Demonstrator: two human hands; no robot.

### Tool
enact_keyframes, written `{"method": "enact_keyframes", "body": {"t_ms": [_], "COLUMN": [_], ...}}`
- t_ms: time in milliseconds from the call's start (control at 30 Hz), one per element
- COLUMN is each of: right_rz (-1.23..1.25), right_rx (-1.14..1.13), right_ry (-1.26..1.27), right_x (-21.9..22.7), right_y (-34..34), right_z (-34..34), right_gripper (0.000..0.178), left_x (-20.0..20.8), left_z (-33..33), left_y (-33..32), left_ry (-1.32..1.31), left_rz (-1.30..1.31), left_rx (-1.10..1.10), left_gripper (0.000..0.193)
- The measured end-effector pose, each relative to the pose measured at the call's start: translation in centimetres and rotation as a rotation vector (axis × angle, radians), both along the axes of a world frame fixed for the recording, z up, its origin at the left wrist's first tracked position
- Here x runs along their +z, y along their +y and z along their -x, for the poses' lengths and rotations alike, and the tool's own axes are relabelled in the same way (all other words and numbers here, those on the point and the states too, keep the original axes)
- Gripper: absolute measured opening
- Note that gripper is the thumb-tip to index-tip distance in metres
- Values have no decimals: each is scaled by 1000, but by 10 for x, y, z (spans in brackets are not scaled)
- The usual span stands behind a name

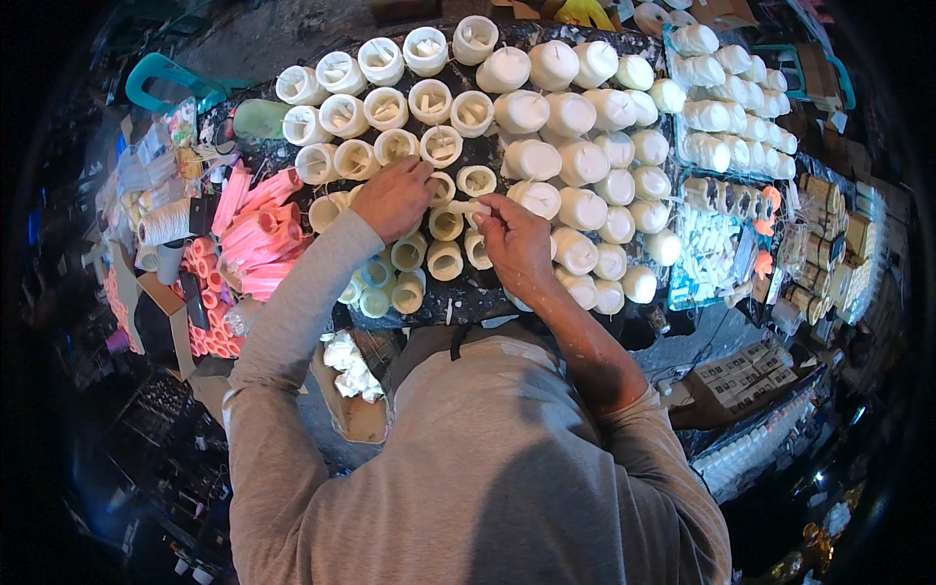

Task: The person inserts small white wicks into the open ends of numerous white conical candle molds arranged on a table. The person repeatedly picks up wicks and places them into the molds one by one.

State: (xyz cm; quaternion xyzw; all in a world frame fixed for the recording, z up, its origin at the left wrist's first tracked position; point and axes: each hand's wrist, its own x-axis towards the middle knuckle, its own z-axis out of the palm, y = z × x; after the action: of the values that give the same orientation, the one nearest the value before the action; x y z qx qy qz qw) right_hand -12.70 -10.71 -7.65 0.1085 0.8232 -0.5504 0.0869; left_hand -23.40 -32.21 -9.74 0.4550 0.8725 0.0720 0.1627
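Note:
My right hand (515, 242) is closed in a pinch on a short white stick (462, 208), held over the small hollow cream cups at the middle of the table. Just left of it, my left hand (395, 200) reaches to the near rim of a cream cup (442, 144) with pale pieces inside. Its fingers are bent together, and what they hold, if anything, is hidden. Several more cups with pale broken pieces (386, 107) stand in rows behind. To the right are rows of solid white candles (569, 114) with wicks. A hollow cup (446, 261) stands between my forearms.
Pink tubes (261, 234) lie heaped at the left, beside a spool of white cord (166, 223). Wrapped white candles (729, 117) and a blue tray of white pieces (704, 244) are at the right. Below the table's front edge, an open carton (356, 417) holds crumpled white material.

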Motion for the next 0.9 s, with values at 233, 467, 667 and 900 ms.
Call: {"method": "enact_keyframes", "body": {"t_ms": [233, 467, 667, 900], "right_rz": [-93, -157, -192, -220], "right_rx": [78, 151, 187, 276], "right_ry": [290, 254, 303, 297], "right_x": [-18, -28, -30, -37], "right_y": [-15, -28, -27, -31], "right_z": [3, 4, 5, 8], "right_gripper": [26, 24, 22, 21], "left_x": [-9, -4, -3, -13], "left_z": [13, 31, 25, 15], "left_y": [12, 0, -6, 0], "left_ry": [27, -64, -1, 44], "left_rz": [5, -114, -115, -63], "left_rx": [-8, -32, -130, -104], "left_gripper": [14, 10, 10, 11]}}
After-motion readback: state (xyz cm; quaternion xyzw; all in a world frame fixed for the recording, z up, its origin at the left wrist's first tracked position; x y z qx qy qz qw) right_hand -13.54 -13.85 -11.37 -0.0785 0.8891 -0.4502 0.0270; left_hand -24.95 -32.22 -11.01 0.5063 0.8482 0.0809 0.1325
